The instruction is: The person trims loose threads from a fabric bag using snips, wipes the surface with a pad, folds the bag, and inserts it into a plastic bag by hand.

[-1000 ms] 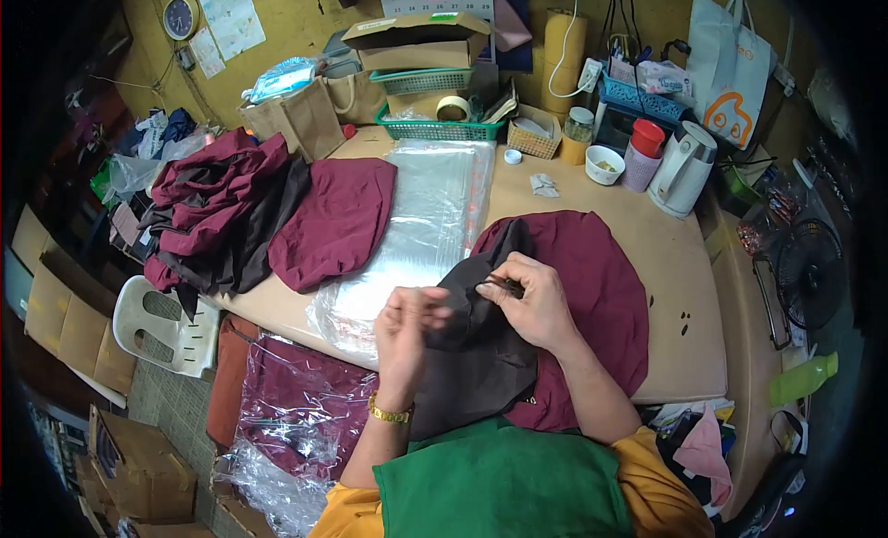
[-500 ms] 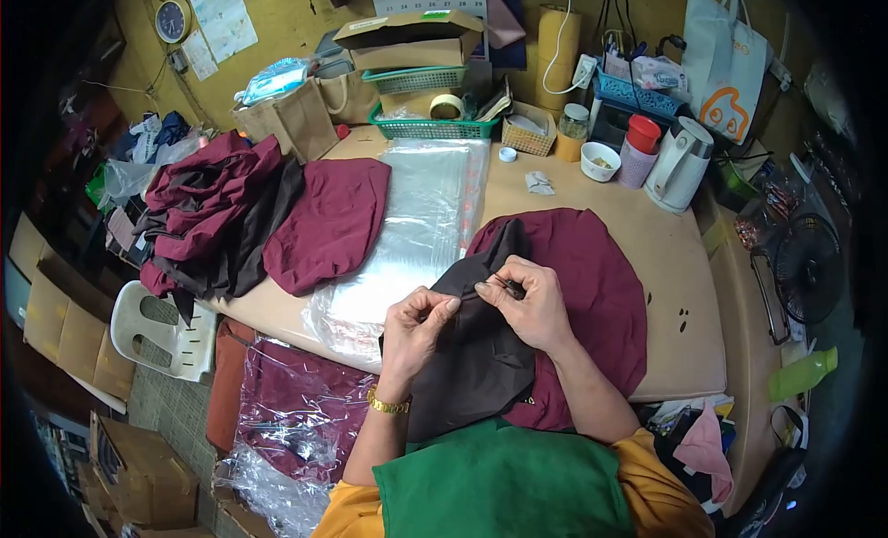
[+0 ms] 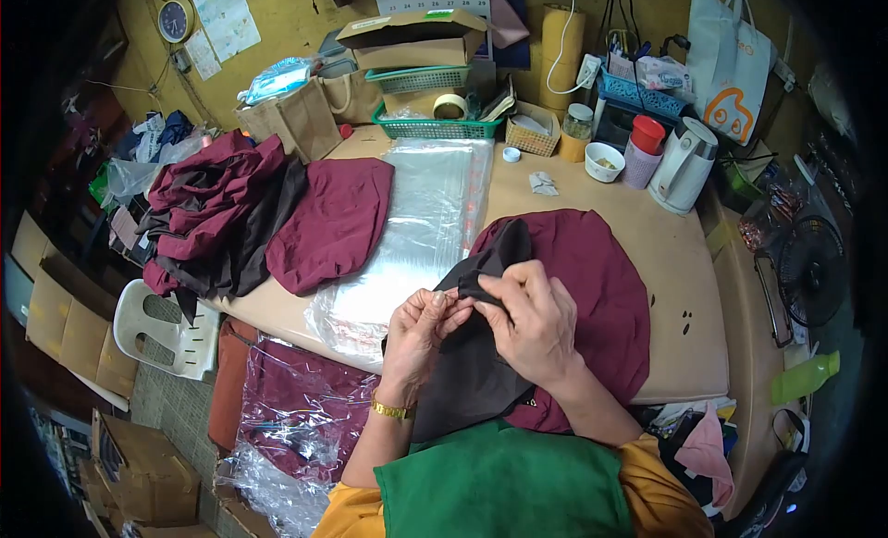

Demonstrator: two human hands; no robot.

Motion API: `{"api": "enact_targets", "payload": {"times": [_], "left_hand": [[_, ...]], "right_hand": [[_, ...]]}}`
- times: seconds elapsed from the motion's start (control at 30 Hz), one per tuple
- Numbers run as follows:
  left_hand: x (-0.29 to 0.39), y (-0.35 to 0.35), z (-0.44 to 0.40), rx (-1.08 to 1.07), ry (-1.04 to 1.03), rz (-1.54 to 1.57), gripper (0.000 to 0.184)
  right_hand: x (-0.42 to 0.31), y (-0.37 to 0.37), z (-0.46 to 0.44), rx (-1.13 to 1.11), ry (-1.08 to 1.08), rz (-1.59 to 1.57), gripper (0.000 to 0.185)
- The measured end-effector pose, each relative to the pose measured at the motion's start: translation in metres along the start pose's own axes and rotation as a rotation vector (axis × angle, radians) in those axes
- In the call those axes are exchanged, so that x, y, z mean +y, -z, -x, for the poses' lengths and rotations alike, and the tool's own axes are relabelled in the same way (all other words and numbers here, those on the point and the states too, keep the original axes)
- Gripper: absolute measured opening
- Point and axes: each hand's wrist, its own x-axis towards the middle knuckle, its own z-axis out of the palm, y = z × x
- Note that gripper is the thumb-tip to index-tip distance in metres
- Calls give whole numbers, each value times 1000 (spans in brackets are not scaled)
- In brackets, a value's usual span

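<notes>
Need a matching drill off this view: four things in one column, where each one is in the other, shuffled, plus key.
1. Dark cloth
2. Kettle
3. Plastic chair
4. Clock

A. Up on the wall
B. On the floor, left of the table
C. Pinched in the fingers of the left hand and right hand
D. Upright, near the table's right edge

Pairs: 1-C, 2-D, 3-B, 4-A
</notes>
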Motion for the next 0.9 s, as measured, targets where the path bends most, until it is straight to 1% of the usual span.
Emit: {"api": "enact_targets", "payload": {"times": [0.03,0.07,0.1,0.17,0.2,0.27,0.3,0.37,0.5,0.67,0.8,0.9], "left_hand": [[0,0,0,-7,-6,-21,20],[0,-1,0,-15,-12,-43,20],[-1,-2,1,-16,-10,-43,20],[0,-6,3,7,-48,-104,17],[0,-8,4,6,-49,-105,17],[0,-11,7,32,-80,-291,18],[0,-12,9,32,-81,-291,18],[0,-14,12,-8,-187,-373,16],[3,-15,12,0,-227,-374,18],[5,-11,10,47,-159,-318,17],[4,-10,10,48,-151,-318,16],[3,-11,12,16,-189,-341,18]], "right_hand": [[-3,3,0,-32,80,95,30],[-3,1,0,7,128,113,29],[-2,-2,1,7,127,115,29],[0,-6,2,22,162,147,20],[-1,-7,1,23,162,147,20],[-2,-8,0,20,136,180,27],[-1,-8,0,21,137,179,27],[-1,-8,-1,26,131,171,26],[-3,-6,-1,40,146,161,27],[-6,0,1,54,185,150,28],[-5,-2,2,54,194,162,27],[0,-8,0,87,225,138,27]]}}
